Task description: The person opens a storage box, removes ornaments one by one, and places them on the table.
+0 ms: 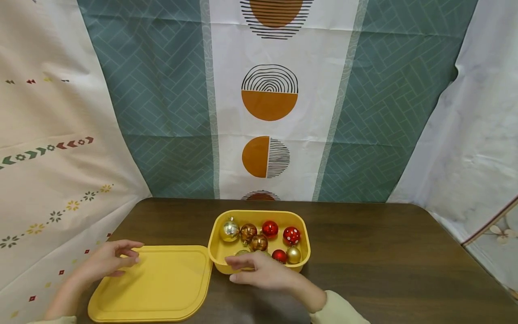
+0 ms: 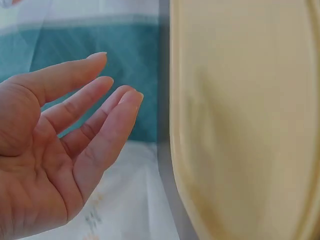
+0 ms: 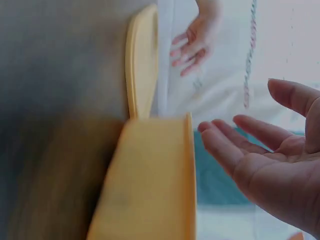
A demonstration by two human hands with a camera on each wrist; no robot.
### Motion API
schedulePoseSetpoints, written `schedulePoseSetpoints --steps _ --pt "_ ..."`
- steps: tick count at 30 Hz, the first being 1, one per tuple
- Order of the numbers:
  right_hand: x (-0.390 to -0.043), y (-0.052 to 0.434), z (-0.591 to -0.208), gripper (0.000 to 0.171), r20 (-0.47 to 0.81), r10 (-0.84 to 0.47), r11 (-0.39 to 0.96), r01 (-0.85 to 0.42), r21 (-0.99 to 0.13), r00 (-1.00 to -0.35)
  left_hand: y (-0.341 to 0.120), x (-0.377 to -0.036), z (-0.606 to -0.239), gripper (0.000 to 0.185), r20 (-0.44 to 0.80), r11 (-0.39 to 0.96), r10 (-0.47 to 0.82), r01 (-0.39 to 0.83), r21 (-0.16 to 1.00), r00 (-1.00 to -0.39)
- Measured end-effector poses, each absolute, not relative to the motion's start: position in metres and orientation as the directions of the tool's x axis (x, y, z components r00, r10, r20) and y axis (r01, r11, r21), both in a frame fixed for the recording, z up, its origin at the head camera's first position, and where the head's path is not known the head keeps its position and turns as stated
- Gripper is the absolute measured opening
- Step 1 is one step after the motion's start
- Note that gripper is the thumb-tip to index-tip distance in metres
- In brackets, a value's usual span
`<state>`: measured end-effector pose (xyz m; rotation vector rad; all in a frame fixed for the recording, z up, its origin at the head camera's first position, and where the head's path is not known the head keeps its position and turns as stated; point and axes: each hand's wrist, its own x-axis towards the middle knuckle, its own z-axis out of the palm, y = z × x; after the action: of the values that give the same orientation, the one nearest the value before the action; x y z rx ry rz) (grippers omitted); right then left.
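A yellow plastic box (image 1: 306, 252) holds several small Christmas baubles, among them a silver-gold bauble (image 1: 229, 231), a plain red bauble (image 1: 270, 229), a red bauble with white dots (image 1: 291, 236) and a brown bauble (image 1: 258, 243). My right hand (image 1: 263, 271) hovers over the box's near rim, fingers loosely spread with nothing in them; it hides part of the near baubles. To the left lies the flat yellow lid (image 1: 162, 283), its corner up against the box. My left hand (image 1: 107, 261) is held above the lid's left edge, relaxed and holding nothing; its fingers (image 2: 107, 130) show bare.
A dark brown wooden table (image 1: 364, 252) carries the box and lid. Behind it hangs a teal and white patterned curtain (image 1: 170, 99). Pale patterned cloth (image 1: 60, 171) drapes the left side, and whitish cloth (image 1: 469, 157) hangs on the right.
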<state>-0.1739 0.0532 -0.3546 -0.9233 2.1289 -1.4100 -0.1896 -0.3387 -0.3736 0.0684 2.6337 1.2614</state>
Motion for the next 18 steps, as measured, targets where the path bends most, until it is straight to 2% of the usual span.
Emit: schedulePoseSetpoints --steps 10,18 --pt "-0.202 0.101 -0.359 0.04 0.077 -0.595 0.324 -0.326 -0.888 -0.8 -0.279 -0.202 -0.365 0.057 -0.096 0.588 0.196 0.038 0.808 -0.976" --pt "-0.22 0.118 -0.373 0.04 0.059 -0.562 0.417 -0.344 -0.841 -0.825 -0.233 -0.213 -0.365 0.053 0.004 0.56 0.228 0.135 0.817 -0.974"
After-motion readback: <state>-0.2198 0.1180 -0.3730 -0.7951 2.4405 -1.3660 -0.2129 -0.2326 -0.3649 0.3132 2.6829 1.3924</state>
